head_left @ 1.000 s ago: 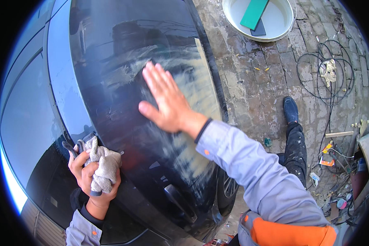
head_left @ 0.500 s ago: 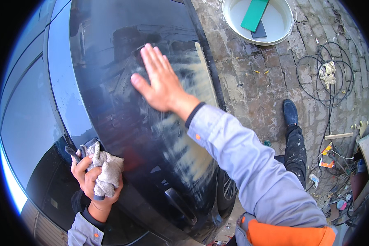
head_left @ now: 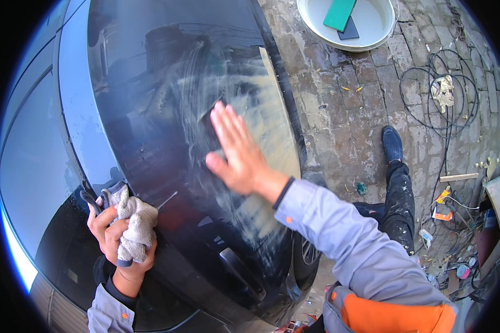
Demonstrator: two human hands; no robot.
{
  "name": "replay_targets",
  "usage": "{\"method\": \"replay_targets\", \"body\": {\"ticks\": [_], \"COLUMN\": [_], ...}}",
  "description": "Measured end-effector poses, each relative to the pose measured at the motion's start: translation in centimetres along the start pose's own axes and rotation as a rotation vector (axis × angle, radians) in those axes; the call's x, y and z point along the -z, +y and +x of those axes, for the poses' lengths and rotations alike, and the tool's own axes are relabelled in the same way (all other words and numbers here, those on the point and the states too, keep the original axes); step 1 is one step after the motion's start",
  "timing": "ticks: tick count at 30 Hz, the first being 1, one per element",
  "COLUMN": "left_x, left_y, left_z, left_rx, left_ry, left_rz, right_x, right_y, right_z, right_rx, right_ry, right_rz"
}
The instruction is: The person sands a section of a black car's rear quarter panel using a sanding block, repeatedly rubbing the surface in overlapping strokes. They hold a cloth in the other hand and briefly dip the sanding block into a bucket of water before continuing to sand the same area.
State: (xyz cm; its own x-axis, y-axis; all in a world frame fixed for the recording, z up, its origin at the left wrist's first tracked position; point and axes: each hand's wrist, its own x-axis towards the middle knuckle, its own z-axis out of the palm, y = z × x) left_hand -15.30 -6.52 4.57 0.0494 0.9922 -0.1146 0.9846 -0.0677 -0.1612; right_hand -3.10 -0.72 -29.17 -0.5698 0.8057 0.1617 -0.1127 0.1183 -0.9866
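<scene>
My right hand (head_left: 238, 152) lies flat on a dark car's body panel (head_left: 144, 111), fingers stretched out and thumb apart. A dark patch shows along its fingertips; whether it is a thin sheet under them or a reflection I cannot tell. Pale beige filler (head_left: 278, 119) covers the panel's right part, with wet milky streaks around the hand. To the left, my left hand (head_left: 108, 230) is closed around a bunched grey cloth (head_left: 136, 219). A dark strip sticks out beside its fingers, its kind unclear. Below the filler sits the car's door handle (head_left: 241, 273).
A white bucket (head_left: 380, 41) of cloudy water stands at the far right, with a green flat board (head_left: 339, 14) across it. On the brick paving (head_left: 339, 111) lie a coiled black hose or cable (head_left: 475, 105), a wooden strip (head_left: 459, 177) and mixed clutter at right.
My right hand has slid nearer and to the right across the panel, and milky streaks now show where it was. My left hand still grips the cloth, slightly farther left in view.
</scene>
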Motion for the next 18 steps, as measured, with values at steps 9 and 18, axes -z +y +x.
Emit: {"method": "replay_targets", "body": {"ticks": [9, 18], "left_x": [0.0, -0.2], "left_y": [-0.1, 0.0], "left_z": [0.1, 0.0], "left_rx": [0.015, 0.014], "left_ry": [-0.012, 0.006], "left_rz": [-0.009, -0.022], "right_x": [-0.1, 0.9], "right_y": [-6.6, -0.8], "right_z": [-5.3, 0.7], "right_rx": [-0.036, -0.339], "right_ry": [0.012, 0.131], "right_rz": [0.017, 0.187]}}
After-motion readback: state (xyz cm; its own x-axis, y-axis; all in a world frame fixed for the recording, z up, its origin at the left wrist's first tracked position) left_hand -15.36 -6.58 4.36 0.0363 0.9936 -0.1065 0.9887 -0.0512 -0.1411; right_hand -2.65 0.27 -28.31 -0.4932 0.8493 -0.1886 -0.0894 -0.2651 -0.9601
